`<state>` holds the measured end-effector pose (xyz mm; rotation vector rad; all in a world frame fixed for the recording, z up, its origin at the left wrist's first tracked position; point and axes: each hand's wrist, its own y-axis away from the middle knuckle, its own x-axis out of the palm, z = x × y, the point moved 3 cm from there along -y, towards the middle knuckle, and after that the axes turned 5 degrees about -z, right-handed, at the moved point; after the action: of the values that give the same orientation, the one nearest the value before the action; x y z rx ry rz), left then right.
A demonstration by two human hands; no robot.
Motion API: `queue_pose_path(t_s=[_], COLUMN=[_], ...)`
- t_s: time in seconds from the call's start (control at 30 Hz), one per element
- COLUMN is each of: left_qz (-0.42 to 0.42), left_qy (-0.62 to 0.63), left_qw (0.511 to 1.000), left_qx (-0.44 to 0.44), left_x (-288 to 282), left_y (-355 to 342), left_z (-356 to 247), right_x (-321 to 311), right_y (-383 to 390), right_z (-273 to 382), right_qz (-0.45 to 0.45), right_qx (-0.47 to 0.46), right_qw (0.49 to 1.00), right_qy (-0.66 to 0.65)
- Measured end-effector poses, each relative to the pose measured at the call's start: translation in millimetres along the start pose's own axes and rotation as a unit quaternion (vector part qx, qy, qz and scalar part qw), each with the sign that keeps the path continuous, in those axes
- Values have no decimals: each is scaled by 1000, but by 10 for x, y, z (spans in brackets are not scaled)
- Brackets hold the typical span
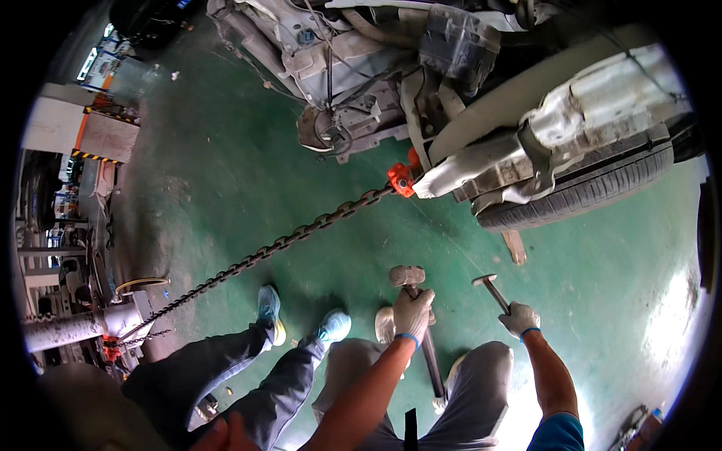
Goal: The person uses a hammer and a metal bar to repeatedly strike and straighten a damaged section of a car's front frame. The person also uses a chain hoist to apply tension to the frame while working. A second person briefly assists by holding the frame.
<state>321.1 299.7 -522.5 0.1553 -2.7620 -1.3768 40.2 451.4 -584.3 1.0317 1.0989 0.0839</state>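
Observation:
Below the damaged car front, my gloved left hand [412,314] grips a sledgehammer [408,275] just under its head, the long handle slanting down between my legs. My gloved right hand [519,320] holds a smaller hammer [486,279] by its handle, the head pointing up and left. Above them, an orange clamp [400,180] grips the end of a bent silver metal member [549,135] on the car. A heavy chain [286,240] runs from the clamp diagonally down to a grey metal post [79,325] at the left.
A co-worker's legs [278,383] in dark jeans and light-blue shoes stand at my left. A tire [571,188] sits beneath the bent metal, with a flat bar [514,246] below it on the green floor [226,165]. Shelving and striped barriers line the far left.

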Motion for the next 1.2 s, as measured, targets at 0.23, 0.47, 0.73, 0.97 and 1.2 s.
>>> queue_pose_path(t_s=[0.23, 0.47, 0.73, 0.97, 1.2], left_qz=[-174, -241, -239, -224, -150], left_qy=[-389, -410, -386, -338, -84], left_qw=[887, 859, 870, 860, 841], left_qx=[177, 189, 189, 309, 513], left_x=[100, -165, 97, 287, 500], left_y=[-1399, -1490, -1018, -920, -200], left_z=[847, 1119, 750, 901, -918], right_x=[1154, 1937, 2271, 1876, 1949], right_y=[-1444, -1872, -2311, -2071, -2108], right_z=[-686, -751, -1176, -978, -822], right_qz=[-128, -58, -78, -14, -62], right_qx=[-58, -89, -68, -35, 9], right_qw=[988, 993, 991, 999, 995], right_qy=[56, -48, -88, -23, -71])
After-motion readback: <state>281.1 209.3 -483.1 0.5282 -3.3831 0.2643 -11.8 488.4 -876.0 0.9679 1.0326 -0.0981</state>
